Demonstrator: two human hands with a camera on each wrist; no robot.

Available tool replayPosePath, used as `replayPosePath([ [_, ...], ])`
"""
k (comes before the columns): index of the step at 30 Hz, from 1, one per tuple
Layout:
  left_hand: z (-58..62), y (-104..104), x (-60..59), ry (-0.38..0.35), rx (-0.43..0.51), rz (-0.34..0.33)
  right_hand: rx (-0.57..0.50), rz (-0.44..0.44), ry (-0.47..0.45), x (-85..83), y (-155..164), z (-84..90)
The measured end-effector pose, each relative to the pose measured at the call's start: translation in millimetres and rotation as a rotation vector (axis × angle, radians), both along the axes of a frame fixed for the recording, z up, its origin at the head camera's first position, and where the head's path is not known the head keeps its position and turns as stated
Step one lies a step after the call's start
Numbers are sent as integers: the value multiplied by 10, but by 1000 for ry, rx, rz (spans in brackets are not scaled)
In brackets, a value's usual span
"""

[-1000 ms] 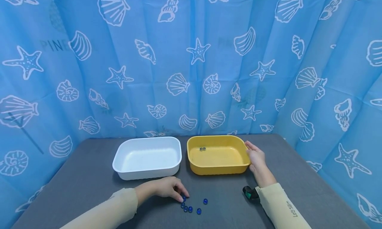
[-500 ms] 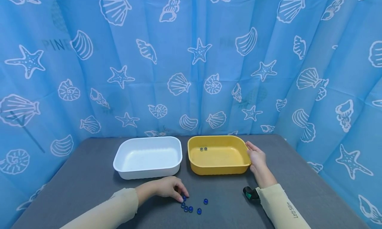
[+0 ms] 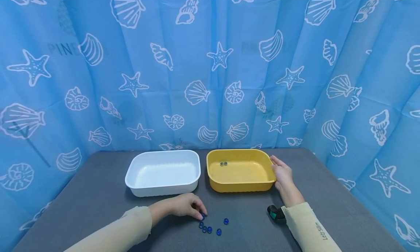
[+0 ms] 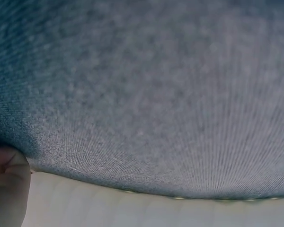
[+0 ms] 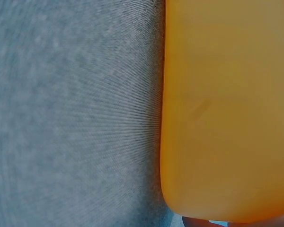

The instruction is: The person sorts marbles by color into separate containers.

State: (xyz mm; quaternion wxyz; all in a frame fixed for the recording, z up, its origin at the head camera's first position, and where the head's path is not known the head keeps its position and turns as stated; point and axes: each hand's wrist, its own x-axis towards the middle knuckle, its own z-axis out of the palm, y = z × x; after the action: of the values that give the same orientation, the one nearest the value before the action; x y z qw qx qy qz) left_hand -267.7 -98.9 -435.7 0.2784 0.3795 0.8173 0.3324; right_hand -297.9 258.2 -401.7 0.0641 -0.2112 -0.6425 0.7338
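My left hand (image 3: 187,205) reaches in from the left over the grey table, thumb and forefinger pinching a blue marble (image 3: 203,216). Several more blue marbles (image 3: 209,230) lie loose just below and to the right of the fingertips. In the left wrist view only a bit of the hand (image 4: 7,184) shows at the left edge, with no marble visible. My right hand (image 3: 283,175) rests against the right end of a yellow tub (image 3: 241,187), its fingers fairly straight along the wall. Two small greyish marbles (image 3: 223,164) sit inside, toward the back left.
A white tub (image 3: 164,191) stands left of the yellow one, a narrow gap between them. Near the right sleeve lies a black strap-like object (image 3: 275,212) with a green patch. A blue shell-patterned curtain (image 3: 210,80) hangs behind the grey table (image 3: 98,193).
The left fingers have closed on the blue marble, shifting it slightly up and away from the others. The greyish marbles have rolled slightly in the tub; the right hand keeps its place.
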Motion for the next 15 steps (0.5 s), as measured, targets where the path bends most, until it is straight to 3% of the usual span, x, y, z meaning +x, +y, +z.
replayPosePath([
  [4, 148, 25, 93, -62, 25, 59, 7, -4, 1, 2, 7, -2],
  [9, 212, 96, 142, -99, 111, 180, 10, -1, 3, 1, 4, -4],
  [15, 379, 234, 181, -86, 199, 282, 12, 2, 0, 0, 4, -15],
])
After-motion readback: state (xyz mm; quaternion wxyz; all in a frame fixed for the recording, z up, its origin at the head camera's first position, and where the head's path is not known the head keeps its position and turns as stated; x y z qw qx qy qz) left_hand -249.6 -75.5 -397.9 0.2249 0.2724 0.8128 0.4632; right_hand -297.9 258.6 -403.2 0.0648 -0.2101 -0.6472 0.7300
